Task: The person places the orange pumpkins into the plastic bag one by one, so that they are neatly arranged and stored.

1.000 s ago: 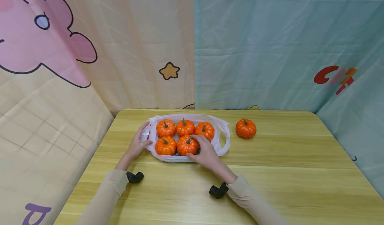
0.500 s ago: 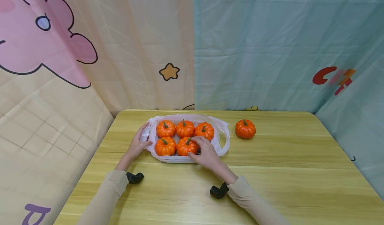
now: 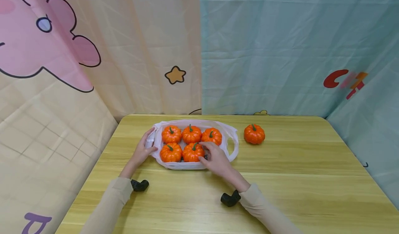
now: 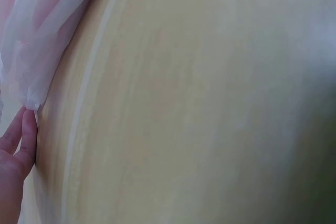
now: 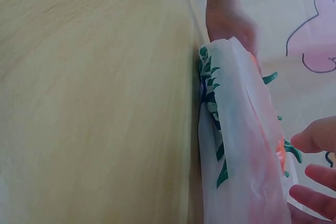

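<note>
In the head view a white plastic bag (image 3: 184, 166) lies with its mouth spread wide, several small orange pumpkins inside in two rows. My left hand (image 3: 142, 152) holds the bag's left end; in the left wrist view its fingertips pinch the film (image 4: 31, 103). Over the bag's front right, my right hand (image 3: 217, 160) is beside the front-right pumpkin (image 3: 191, 154). Its thumb (image 5: 315, 136) and fingers are spread and hold nothing, apart from the green stem in the right wrist view. Another pumpkin (image 3: 254, 135) sits on the table to the bag's right.
The wooden table (image 3: 299, 178) has its far edge against printed curtains (image 3: 249, 53), which also hang at both sides. The bag's right handle loop (image 3: 234, 147) lies toward the lone pumpkin. Green print (image 5: 212, 103) marks the bag's front.
My right hand has loosened from the front-right pumpkin and drawn slightly to the right. The left hand stays at the bag's left end. The head view has shifted slightly.
</note>
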`<move>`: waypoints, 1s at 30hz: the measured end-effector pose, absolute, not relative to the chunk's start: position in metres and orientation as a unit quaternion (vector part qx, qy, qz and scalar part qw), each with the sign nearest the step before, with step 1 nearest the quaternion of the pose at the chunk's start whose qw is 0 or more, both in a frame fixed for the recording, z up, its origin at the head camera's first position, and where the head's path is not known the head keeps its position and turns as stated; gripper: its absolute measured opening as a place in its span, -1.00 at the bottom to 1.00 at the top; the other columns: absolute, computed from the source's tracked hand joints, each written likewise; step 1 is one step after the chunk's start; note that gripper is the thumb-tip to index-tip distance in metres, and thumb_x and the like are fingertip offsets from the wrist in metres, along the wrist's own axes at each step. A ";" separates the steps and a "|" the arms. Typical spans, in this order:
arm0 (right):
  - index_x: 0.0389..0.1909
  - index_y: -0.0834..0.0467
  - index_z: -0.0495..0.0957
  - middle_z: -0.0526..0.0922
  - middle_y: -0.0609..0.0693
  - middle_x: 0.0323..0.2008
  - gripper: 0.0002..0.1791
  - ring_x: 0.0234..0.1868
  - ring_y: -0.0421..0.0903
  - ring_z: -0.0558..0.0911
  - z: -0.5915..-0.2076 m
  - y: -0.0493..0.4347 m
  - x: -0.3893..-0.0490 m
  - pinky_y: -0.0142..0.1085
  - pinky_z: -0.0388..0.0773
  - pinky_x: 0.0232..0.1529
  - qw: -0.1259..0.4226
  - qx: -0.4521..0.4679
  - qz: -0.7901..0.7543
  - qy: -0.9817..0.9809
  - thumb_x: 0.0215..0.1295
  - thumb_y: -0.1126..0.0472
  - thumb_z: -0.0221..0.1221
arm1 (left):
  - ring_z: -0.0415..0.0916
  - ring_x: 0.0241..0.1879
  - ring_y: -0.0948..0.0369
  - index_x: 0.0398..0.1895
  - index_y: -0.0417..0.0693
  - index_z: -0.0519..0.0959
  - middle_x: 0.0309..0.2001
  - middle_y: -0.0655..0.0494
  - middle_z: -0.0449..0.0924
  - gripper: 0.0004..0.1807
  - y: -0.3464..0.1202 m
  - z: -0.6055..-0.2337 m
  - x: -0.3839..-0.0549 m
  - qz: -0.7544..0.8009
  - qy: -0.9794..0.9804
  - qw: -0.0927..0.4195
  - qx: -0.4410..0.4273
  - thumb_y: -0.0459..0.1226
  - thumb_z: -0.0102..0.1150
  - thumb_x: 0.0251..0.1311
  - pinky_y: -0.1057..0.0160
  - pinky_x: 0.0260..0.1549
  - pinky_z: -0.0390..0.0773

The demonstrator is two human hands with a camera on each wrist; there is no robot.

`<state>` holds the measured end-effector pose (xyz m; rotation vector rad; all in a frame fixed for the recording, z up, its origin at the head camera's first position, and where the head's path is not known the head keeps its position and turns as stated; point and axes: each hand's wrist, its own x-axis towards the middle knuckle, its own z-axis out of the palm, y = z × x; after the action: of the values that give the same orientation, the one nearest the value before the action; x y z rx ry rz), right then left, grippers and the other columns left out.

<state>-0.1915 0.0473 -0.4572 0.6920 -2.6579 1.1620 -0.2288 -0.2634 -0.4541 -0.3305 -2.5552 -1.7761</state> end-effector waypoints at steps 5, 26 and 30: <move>0.06 0.19 0.54 0.63 0.06 0.01 -0.55 0.04 -0.02 0.58 -0.452 0.056 -0.191 -0.12 0.56 0.07 0.136 0.243 0.388 -0.879 0.10 0.27 0.30 | -0.21 0.47 -0.22 0.44 -0.33 0.03 0.48 -0.35 -0.12 -0.16 -0.263 -0.454 -0.227 -0.567 -0.817 0.006 -0.108 -0.62 0.05 0.02 -0.26 0.42 -0.20; -0.10 0.21 0.60 0.66 0.08 -0.16 -0.60 -0.16 0.01 0.53 -0.447 0.124 -0.194 -0.26 0.51 -0.19 0.335 0.217 0.371 -0.838 -0.05 0.35 0.36 | -0.18 0.47 -0.23 0.45 -0.30 0.03 0.48 -0.35 -0.12 -0.16 -0.263 -0.454 -0.228 -0.560 -0.822 0.002 -0.104 -0.60 0.06 0.04 -0.27 0.41 -0.15; -0.08 0.23 0.59 0.65 0.10 -0.16 -0.58 -0.15 0.04 0.51 -0.449 0.142 -0.196 -0.26 0.42 -0.12 0.357 0.211 0.369 -0.832 -0.07 0.36 0.35 | -0.19 0.46 -0.24 0.45 -0.32 0.03 0.48 -0.36 -0.13 -0.17 -0.262 -0.453 -0.228 -0.561 -0.821 0.002 -0.106 -0.61 0.05 0.04 -0.27 0.41 -0.16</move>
<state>-0.1964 0.1419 -0.4492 0.5460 -2.1477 0.9517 -0.2276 -0.2622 -0.4529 -0.3320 -2.5756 -1.7615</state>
